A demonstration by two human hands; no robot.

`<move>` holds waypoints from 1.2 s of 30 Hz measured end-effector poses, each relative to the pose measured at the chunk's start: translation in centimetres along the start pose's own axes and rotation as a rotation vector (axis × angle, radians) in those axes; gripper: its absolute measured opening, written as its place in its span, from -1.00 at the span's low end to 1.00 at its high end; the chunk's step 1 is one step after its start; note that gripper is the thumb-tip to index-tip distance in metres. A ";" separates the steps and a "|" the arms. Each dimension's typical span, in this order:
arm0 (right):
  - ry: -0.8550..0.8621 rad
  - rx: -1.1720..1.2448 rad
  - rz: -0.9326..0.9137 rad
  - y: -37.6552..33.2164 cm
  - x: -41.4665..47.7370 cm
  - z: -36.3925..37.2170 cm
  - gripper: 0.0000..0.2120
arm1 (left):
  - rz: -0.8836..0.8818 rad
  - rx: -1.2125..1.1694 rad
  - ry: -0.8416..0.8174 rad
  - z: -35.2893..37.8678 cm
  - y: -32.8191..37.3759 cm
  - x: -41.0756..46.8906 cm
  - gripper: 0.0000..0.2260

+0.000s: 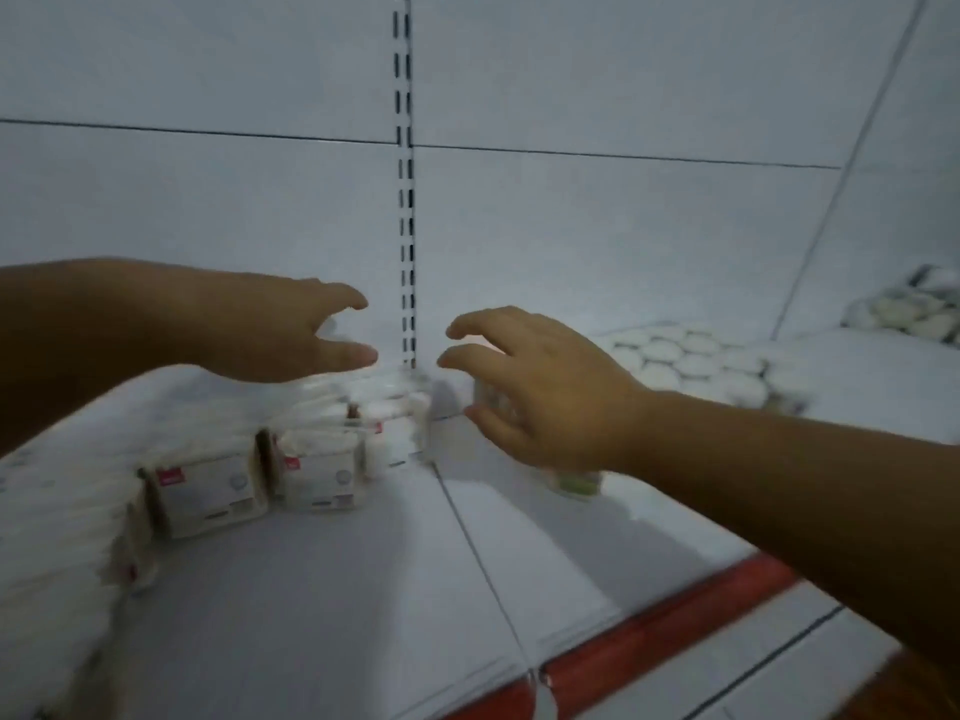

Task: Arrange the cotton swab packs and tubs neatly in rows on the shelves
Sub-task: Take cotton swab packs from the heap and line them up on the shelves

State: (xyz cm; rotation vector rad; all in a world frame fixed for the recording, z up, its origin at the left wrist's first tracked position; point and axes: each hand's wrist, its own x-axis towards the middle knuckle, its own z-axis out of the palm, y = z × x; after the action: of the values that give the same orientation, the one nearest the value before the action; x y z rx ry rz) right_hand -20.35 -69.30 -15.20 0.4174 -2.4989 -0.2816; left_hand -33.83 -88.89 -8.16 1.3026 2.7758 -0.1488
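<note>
At the far left, soft white cotton swab packs [57, 517] lie piled on the white metal shelf [322, 589]. Next to them stand two squarish white packs with small red labels [208, 491], close together in a short row that runs toward the back wall. These packs look light and a little soft, so I judge they should be taken by the two flat sides and not squeezed hard, or the film will crumple.

Above the row the left hand [291, 330] hovers with its fingers [353, 353] straight and the thumb spread apart; it touches nothing. Behind the gap between the hands rises the slotted white upright [405, 210] of the shelf.

The right hand [535, 387] reaches in over a clear plastic tub with a greenish label [576, 483], which stands on the shelf just right of the seam. The fingers are loosely curved and a little apart. The palm hides the lid (and the picture is blurred here), so I cannot tell if the hand holds the tub or only comes over it. Such a tub is probably stiff, light and smooth; a grip around the lid rim seems safest, because it may slide or tip.

Farther right, many round white tubs [685, 361] already stand in tight rows. A red strip [675, 615] runs along the front edge.
</note>
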 end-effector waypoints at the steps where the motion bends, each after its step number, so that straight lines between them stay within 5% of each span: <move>1: -0.143 -0.087 0.017 2.3 -1.3 -1.6 -0.58 | 0.034 -0.020 0.001 -0.9 2.1 1.0 -0.23; 4: -0.510 -0.315 0.273 8.6 -6.2 -5.9 -0.44 | 0.117 -0.018 0.095 -3.2 9.8 4.5 -0.17; 6: -0.547 -0.339 0.541 12.1 -10.8 -8.4 -0.43 | 0.198 -0.053 0.146 -3.7 15.8 7.0 -0.18; 9: -0.667 -0.402 0.657 16.2 -20.3 -11.4 -0.46 | 0.341 -0.080 0.148 -4.1 26.4 8.8 -0.26; 14: -0.761 -0.404 0.957 22.8 -37.5 -18.4 -0.46 | 0.540 -0.006 0.064 -3.2 41.3 10.6 0.29; 19: -0.664 -0.271 1.088 26.9 -46.1 -22.8 -0.43 | 0.589 -0.003 0.087 -3.8 53.3 14.4 -0.35; 24: -0.499 -0.181 1.070 31.6 -50.6 -22.3 -0.52 | 0.685 0.047 0.000 -3.0 63.5 19.2 -0.39; 30: -0.648 -0.151 1.011 40.1 -55.0 -19.7 -0.45 | 0.709 0.133 -0.083 -4.1 71.9 30.0 -0.42; 36: -0.605 -0.169 1.142 51.8 -59.2 -19.8 -0.55 | 0.767 -0.042 -0.079 -3.7 79.3 41.1 -0.46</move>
State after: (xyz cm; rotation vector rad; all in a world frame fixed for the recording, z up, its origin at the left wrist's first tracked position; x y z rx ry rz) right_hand 25.36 -2.25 -14.68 -1.3090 -2.7716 -0.1429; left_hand 0.92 -6.68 -13.33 2.1588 2.0113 -0.0867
